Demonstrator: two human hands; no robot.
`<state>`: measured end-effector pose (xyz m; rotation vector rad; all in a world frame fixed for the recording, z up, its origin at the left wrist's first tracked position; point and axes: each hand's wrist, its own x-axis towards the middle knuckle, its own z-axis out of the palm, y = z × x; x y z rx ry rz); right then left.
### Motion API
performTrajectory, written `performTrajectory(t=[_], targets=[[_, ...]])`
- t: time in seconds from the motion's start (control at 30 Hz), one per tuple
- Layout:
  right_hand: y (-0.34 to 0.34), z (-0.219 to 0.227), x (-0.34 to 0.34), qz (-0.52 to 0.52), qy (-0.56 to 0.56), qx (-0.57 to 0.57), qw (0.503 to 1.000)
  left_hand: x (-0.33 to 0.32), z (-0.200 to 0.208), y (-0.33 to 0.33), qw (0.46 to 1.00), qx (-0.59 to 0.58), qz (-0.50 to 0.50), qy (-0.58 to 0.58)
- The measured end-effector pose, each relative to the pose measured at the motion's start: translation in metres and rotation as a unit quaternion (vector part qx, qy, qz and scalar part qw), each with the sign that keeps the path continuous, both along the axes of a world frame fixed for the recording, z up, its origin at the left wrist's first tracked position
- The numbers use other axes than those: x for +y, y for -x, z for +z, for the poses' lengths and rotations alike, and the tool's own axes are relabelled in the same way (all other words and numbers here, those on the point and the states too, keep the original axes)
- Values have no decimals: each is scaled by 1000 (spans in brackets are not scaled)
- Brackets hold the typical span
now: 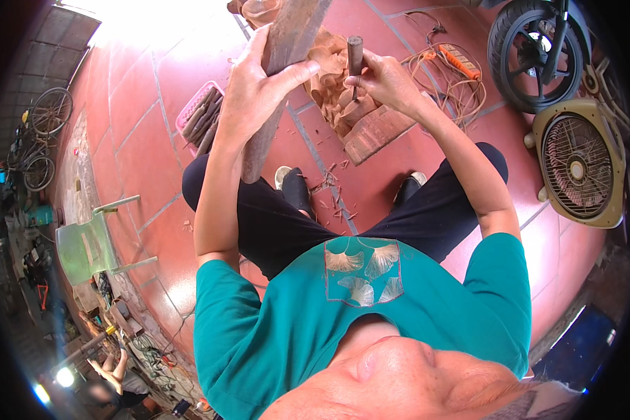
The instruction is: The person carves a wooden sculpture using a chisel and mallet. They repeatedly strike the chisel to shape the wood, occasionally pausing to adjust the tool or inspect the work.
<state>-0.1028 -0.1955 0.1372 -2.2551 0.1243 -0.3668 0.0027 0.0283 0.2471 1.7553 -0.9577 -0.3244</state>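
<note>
On the left, a pale green chair [87, 245] is seen by the red tiled floor [136, 136], and farther right a pink basket [190, 110] is filled with tools [203, 115]. Beside the basket, a long wooden bar [287, 43] is gripped around its middle by the left hand [255, 89], its long axis slanted from near left to far right. Just right of the bar, a brown wood carving [329, 94] is placed ahead of the feet. The chisel [355, 57] is held in the fingers of the right hand [390, 85], handle away from the carving and blade end directed at it; whether the edge bites cannot be told. The relation that seems to matter is this: the chisel's handle lies to the right of the bar, well within the left hand's reach, with a gap between. Farther right, an orange power strip [459, 61] is surrounded by cords.
</note>
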Motion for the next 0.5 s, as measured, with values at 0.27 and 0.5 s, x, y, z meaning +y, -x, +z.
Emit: performTrajectory(t=[0.27, 0.5], targets=[[1, 9, 9, 13, -3, -3, 1000, 3, -2, -6, 999, -9, 9, 39], [1, 9, 11, 27, 40, -22, 999, 6, 1, -3, 1000, -15, 10, 17]])
